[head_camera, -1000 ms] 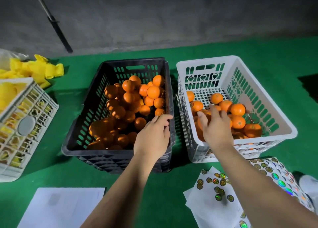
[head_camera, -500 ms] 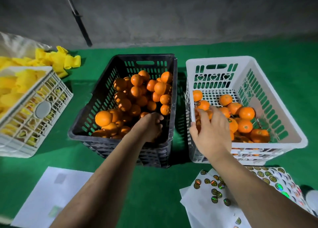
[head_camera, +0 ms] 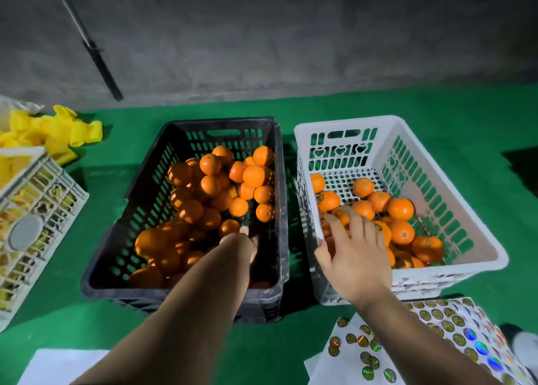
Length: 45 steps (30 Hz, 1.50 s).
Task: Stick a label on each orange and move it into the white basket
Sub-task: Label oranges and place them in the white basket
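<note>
Our left hand (head_camera: 247,243) is now deep inside the black slotted plastic crate (head_camera: 145,224), near its right wall, with the fingers pointing down among the loose unlabelled oranges (head_camera: 221,192). A second ago it was resting on the near rim of this crate, so it has gone in to fetch the next fruit. The forearm hides most of the fingers, and we cannot tell if they already hold an orange or are only touching one.

Our right hand (head_camera: 356,256) hovers over the near left corner of the white perforated plastic basket (head_camera: 477,236), fingers spread wide and holding nothing. Before, it was lower, among the labelled oranges (head_camera: 400,210) in this basket, so we judge that one fruit was just released there and the hand is coming back. That pile lies mostly in the near and middle part of the basket, and a small round label shows on some fruits.

The white sheets of round shiny stickers (head_camera: 454,323) lie on the green counter (head_camera: 320,105) just in front of the basket, close under our right wrist. We think the next step is for the right hand to peel one sticker while the left lifts out an orange. Many oranges remain in the black crate, so the task looks far from finished.
</note>
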### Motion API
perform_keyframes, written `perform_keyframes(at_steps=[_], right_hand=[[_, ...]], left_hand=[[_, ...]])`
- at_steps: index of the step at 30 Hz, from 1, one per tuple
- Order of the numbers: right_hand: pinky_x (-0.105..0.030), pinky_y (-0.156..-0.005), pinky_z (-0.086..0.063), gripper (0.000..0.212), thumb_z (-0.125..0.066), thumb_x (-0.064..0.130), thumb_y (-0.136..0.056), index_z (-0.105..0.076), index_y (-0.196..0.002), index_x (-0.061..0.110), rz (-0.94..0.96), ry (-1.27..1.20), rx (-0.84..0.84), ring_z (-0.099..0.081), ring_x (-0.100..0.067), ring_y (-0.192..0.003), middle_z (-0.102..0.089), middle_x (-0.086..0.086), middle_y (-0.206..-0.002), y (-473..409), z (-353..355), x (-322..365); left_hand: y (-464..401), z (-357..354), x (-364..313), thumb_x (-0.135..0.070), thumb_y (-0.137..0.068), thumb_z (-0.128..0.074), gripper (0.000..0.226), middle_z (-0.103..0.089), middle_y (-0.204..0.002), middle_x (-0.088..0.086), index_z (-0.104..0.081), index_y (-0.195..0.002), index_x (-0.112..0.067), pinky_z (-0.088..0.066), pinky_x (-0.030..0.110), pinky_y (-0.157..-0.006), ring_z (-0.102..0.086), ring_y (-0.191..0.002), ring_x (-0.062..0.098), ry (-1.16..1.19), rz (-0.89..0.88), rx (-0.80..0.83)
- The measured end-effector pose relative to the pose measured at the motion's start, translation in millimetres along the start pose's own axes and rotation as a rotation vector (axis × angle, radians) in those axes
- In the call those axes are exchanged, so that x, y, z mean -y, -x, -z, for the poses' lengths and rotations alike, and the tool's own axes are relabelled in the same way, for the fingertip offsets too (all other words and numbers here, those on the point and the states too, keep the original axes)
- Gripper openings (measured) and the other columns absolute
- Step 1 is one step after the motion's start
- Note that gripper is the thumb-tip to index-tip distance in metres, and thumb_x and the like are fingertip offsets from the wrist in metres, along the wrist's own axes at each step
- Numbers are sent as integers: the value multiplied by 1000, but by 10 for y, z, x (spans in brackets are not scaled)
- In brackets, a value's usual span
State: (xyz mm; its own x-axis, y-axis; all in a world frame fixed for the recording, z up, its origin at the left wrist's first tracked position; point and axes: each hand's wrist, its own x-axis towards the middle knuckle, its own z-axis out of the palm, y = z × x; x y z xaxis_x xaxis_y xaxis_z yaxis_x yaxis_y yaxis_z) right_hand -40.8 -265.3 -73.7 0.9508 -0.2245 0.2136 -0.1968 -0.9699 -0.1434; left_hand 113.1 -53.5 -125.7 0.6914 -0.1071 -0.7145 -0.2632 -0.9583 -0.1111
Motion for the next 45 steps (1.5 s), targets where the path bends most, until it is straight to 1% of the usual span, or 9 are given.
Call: perform_keyframes(at_steps=[1,4,7,10,19,25,33,37,45], right_hand=[[-50,-111,-35,59,-36,53,-96,-49,-147,27,-13,-1,-5,-36,-33,-137,-40,-8,-153,-1,-1,-2],[-49,-111,-32,59,-39,52,-95,-51,-147,26,-53,-5,10,-37,-33,-135,-40,-9,-152,11,11,10],[-48,-113,-31,60,-38,54,-95,-49,-147,28,-74,2,29,-36,-32,-137,-38,-7,-154,-1,27,13],[-48,-114,-32,60,-35,55,-95,-49,-147,28,-82,12,40,-36,-32,-136,-37,-6,-154,-6,28,10],[-48,-111,-36,58,-31,52,-96,-54,-141,25,-102,15,41,-40,-32,-131,-42,-6,-147,13,51,44],[-48,-105,-41,46,-61,30,-98,-56,-139,11,15,-256,-101,-47,-36,-128,-48,-14,-142,149,139,68],[-32,-93,-26,52,-71,16,-78,-60,-128,26,-47,-343,-126,-44,-31,-119,-43,-7,-126,1639,-376,-40],[-38,-82,-40,40,-68,13,-84,-63,-123,22,-134,-281,137,-54,-30,-103,-52,-6,-117,2113,-753,-222],[-46,-101,-52,62,-43,16,-104,-26,-158,40,-250,-185,721,-63,-29,-119,-48,-7,-147,1768,-933,-180]], left_hand=[[-11,7,-6,-1,-107,-44,82,25,-170,13,13,-164,-14,-31,39,-123,5,-159,34,-63,-11,19],[24,65,-91,4,-106,-44,83,17,-172,11,13,-164,-12,-46,16,-104,-8,-159,26,-58,-70,22],[88,125,-127,-5,-99,-61,94,6,-174,7,1,-167,-21,-47,43,-110,-31,-152,37,-101,-102,-39],[183,206,-63,-17,-94,-64,79,-8,-170,15,-23,-161,-20,-52,44,-95,-47,-137,45,-83,-103,-98],[1178,393,354,-49,-81,-78,62,-58,-110,-18,-42,-131,-41,-47,36,-82,-61,-94,15,973,-362,-670],[2133,-220,-2,-58,-75,-78,67,-51,-125,-33,-41,-131,-52,-54,17,-79,-65,-100,0,1189,-671,-885],[1859,-1758,-520,-55,-83,-81,79,-43,-143,-32,-35,-148,-53,-46,15,-100,-49,-128,-8,1107,-777,-362],[1505,-2252,-590,-23,-85,-83,71,-52,-138,-6,-46,-145,-25,-49,41,-106,-56,-125,11,973,-764,-244],[1302,-2452,-685,-48,-86,-76,75,-69,-120,4,-24,-139,-54,-49,32,-83,-67,-102,31,608,-747,-8]])
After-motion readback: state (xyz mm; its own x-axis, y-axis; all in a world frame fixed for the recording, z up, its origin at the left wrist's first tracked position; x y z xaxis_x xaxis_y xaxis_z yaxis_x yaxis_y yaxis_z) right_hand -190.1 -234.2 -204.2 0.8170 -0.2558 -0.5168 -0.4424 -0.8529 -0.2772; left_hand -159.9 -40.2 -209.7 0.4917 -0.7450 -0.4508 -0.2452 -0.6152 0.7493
